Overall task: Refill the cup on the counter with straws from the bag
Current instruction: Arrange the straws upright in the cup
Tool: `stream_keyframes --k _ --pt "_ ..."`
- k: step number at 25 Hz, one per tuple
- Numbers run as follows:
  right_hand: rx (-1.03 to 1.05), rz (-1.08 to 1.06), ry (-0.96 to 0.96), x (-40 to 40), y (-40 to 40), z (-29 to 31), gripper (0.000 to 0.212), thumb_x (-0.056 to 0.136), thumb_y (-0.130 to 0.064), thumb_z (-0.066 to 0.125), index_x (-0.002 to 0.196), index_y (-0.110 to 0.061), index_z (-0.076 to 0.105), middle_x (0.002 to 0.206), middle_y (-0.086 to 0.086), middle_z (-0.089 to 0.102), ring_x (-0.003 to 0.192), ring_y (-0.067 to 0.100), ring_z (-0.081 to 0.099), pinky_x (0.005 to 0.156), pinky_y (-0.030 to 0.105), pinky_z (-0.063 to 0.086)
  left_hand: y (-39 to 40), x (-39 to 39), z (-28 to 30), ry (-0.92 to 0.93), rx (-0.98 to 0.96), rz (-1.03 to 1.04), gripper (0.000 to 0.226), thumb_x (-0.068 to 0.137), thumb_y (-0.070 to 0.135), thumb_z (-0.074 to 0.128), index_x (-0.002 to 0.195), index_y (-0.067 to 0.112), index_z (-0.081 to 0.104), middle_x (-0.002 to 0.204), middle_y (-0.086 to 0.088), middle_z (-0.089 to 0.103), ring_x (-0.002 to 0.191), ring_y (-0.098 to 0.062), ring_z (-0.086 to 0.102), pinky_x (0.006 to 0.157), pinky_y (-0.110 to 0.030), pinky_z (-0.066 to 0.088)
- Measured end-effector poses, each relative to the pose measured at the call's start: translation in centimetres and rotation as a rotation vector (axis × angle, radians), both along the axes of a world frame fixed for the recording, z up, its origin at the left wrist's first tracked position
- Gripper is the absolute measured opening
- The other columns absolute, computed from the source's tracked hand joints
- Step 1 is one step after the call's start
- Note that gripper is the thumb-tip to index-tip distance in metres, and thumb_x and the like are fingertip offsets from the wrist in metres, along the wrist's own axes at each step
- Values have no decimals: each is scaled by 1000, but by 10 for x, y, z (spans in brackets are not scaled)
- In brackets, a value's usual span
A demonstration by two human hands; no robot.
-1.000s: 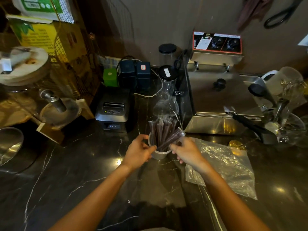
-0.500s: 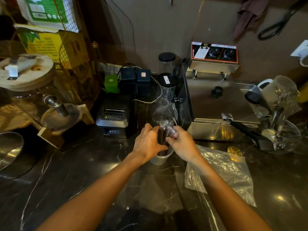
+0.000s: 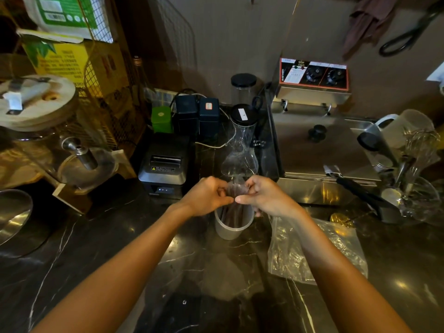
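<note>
Gathering the wrapped straws [image 3: 234, 191] at their tops, the left hand [image 3: 206, 199] and right hand [image 3: 266, 198] curl their fingers round the bundle from either side, thumbs nearly touching. The straws stand in the translucent cup [image 3: 231, 227] on the dark marble counter [image 3: 96, 248], the clear plastic bag [image 3: 319, 251] lying flat just beside it. Judging by looks, they are light, slender and slick in their wrappers, so a gentle hold near the tops should suit; the cup could tip easily.
</note>
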State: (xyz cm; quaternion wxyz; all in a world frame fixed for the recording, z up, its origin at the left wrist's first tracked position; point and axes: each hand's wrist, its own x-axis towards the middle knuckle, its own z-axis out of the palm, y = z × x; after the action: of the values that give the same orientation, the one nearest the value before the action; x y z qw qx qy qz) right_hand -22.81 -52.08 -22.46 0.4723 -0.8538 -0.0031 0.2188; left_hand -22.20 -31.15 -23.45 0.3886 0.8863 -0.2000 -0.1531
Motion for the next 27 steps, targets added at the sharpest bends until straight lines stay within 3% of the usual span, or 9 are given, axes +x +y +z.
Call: stream_keyframes --k 4,6,8,11,14,16,21,24,27 --pt "20 -27 17 -6 0 -13 27 97 -8 70 122 -10 60 78 9 61 48 12 57 51 30 53 2 -6 -18 13 -103 197 44 89 14 78 131 15 64 84 1 70 75 -8 69 81 -30 61" --pt "-9 -41 -83 -11 0 -19 9 99 -13 68 108 -11 68 68 7 62 45 10 56 51 33 51 -1 -10 -24 4 -129 189 33 88 14 79 119 16 70 85 -3 71 68 -2 68 75 -25 60" --pt "-15 -90 -144 -14 1 -21 16 98 -22 71 90 -9 69 59 2 61 43 11 56 50 35 49 -4 -12 -26 -49 -116 206 6 90 16 77 96 14 75 81 -7 69 64 -4 67 70 -27 60" --pt "8 -122 -173 -14 0 -16 26 95 -32 74 88 -6 71 60 0 65 48 10 60 53 35 50 -8 -11 -20 -71 -111 216 17 95 18 71 81 9 73 82 -4 66 73 -12 68 76 -33 60" --pt "30 -120 -216 -10 -2 -8 21 93 -34 76 86 -15 74 59 -4 66 53 10 61 57 34 51 -9 -6 -12 -28 -107 134 7 96 12 69 94 11 75 87 8 58 77 -5 64 77 -27 55" --pt "46 -119 -175 -9 1 -8 10 93 -28 76 89 -21 71 57 -5 63 46 8 55 49 30 46 -12 -6 -10 1 -82 63 19 90 11 75 109 11 74 91 2 60 73 -11 66 72 -29 56" --pt "88 -152 -25 -12 5 -17 15 98 -10 69 86 -10 60 63 7 64 47 16 56 50 33 53 -21 -14 -18 -88 22 164 36 87 28 79 120 18 67 108 1 54 82 -14 62 79 -30 58" --pt "49 -147 -82 -15 -2 -17 20 101 -13 66 80 -13 62 59 -5 64 43 11 55 51 33 52 -20 -16 -19 -67 -41 195 40 93 15 73 131 19 62 95 7 62 76 -8 66 80 -32 63" --pt "3 -150 -80 -16 -7 -19 21 100 -19 67 80 -18 64 76 5 67 41 6 54 45 28 49 -12 -15 -18 -48 -92 211 44 93 8 71 134 18 59 96 7 70 81 -5 72 79 -29 64"
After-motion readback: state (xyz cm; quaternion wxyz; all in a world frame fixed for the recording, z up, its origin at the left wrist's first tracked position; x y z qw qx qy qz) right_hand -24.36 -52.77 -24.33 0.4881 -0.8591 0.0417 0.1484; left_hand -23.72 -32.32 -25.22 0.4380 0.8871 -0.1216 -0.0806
